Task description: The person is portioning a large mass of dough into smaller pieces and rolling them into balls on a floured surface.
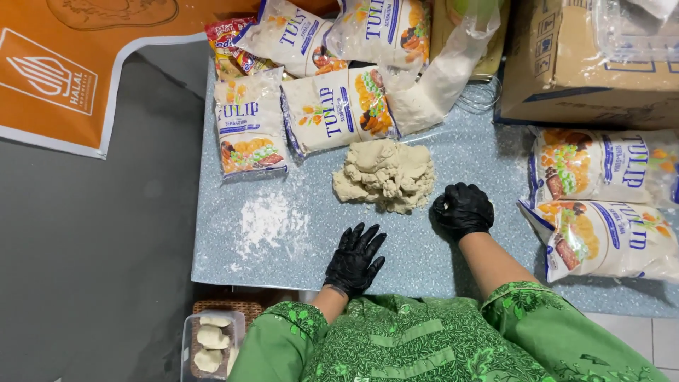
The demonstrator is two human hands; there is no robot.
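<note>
A lumpy beige mound of dough (385,175) sits mid-bench on the speckled blue bench (438,262), just ahead and left of the black-gloved right hand (463,209), which is curled into a loose fist and holds nothing that shows. The gloved left hand (355,259) lies flat, fingers spread, farther from the dough. Below the bench edge, a clear plastic tub (189,339) holds pale dough pieces (211,337).
</note>
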